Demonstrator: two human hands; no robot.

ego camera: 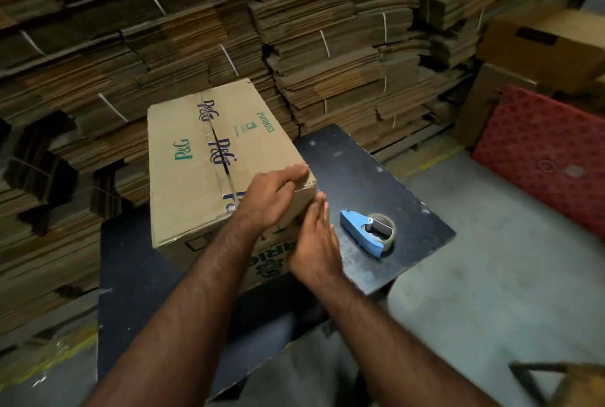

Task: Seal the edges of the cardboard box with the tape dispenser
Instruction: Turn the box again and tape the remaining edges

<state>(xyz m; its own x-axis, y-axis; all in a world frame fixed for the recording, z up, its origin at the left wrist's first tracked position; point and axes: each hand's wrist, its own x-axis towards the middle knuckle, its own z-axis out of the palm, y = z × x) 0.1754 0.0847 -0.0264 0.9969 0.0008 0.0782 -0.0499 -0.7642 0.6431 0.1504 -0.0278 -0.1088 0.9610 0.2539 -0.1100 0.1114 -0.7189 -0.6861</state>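
Observation:
A brown cardboard box (196, 157) with printed logos lies on a black table (366, 174), clear tape along its top seam. My left hand (271, 195) lies flat on the box's near right top corner, fingers pressing along the edge. My right hand (316, 243) is flat against the box's near side just below that corner, fingers straight and together. A blue tape dispenser (366, 231) with a roll of clear tape rests on the table to the right of my right hand, untouched.
Tall stacks of flattened cardboard (294, 30) fill the wall behind the table. A red mat (543, 151) and a brown carton (543, 46) stand at the right. Grey concrete floor (491, 275) lies right of the table. A wooden stool corner (563, 380) shows at bottom right.

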